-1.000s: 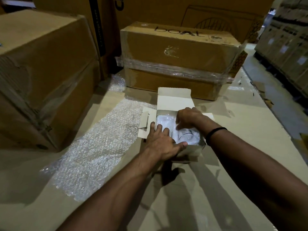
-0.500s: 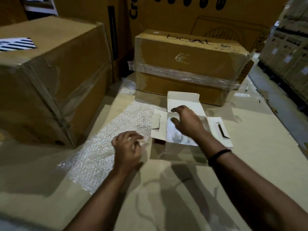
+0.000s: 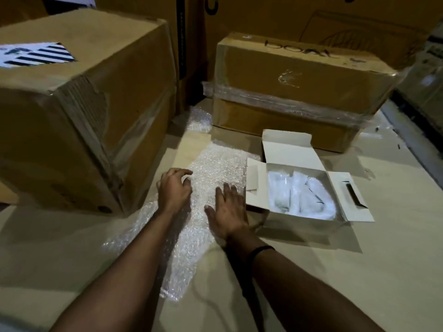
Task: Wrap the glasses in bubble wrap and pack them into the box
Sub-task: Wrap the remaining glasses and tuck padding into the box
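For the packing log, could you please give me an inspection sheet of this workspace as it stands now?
Surface: flat cardboard sheeting, dimly lit.
Job's things: bubble wrap sheet spread flat; small white box open on its right, wrapped bundles inside.
Clutter: bubble wrap scrap near the rear cartons.
Hands: left hand on the sheet, fingers curled, pinch unclear; right hand flat on the sheet, fingers straight; black wristband on the right wrist.
Cables: nothing seen.
Surroundings: large carton at left; taped carton behind; blurred stacks far right.
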A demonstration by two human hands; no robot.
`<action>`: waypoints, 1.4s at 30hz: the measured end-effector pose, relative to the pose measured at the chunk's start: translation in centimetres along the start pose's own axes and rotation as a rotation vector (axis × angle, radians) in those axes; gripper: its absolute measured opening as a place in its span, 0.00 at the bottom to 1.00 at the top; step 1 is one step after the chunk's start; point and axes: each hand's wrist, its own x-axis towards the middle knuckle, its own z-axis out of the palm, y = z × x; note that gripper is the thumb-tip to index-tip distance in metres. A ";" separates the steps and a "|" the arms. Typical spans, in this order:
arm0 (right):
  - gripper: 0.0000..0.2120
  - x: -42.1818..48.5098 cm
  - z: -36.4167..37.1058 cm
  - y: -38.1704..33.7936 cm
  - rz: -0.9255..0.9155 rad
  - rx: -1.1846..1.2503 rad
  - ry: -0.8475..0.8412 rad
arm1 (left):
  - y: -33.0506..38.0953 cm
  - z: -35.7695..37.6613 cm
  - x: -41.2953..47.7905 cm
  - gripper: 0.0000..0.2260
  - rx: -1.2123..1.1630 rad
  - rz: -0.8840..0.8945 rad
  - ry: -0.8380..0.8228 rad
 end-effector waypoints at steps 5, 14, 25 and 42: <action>0.32 0.6 1.6 0.1 0.035 0.050 0.207 | 0.3 3.3 7.5 0.11 0.081 0.048 -0.072; 0.31 1.0 3.3 -0.2 0.123 0.068 0.211 | 1.2 10.1 21.2 0.23 0.250 0.029 -0.149; 0.32 1.8 3.5 0.7 0.117 0.104 0.214 | 3.6 8.3 20.3 0.08 0.087 0.049 0.092; 0.18 -1.8 -0.2 -0.7 0.147 0.818 0.381 | -1.7 -4.2 -8.5 0.05 -0.126 0.336 -0.187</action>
